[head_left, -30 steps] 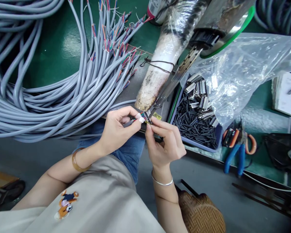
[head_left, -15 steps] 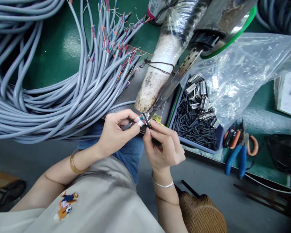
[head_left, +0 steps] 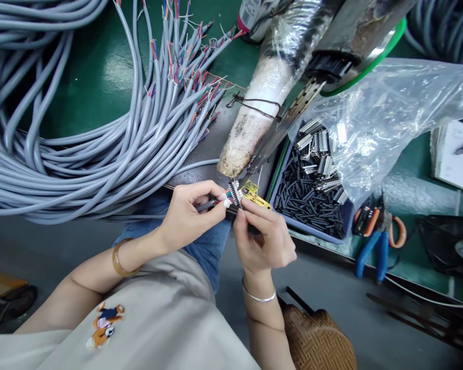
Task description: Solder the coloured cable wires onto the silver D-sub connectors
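Showing more fully than before, the small silver metal connector is sitting between the left hand, which is pinching a round grey cable, and the right hand, whose grip I cannot tell. Just beyond, a flat yellow plate is emerging, leaving the work plainer.

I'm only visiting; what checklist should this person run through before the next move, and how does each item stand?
1. Left hand holding the grey cable: ok.
2. Right hand pinching one end of the connector: ok.
3. Every coloured wire joined to the connector: cannot tell, too small.
4. Soldering iron off the connector: cannot tell.
5. Spare connectors in the blue tray: ok.
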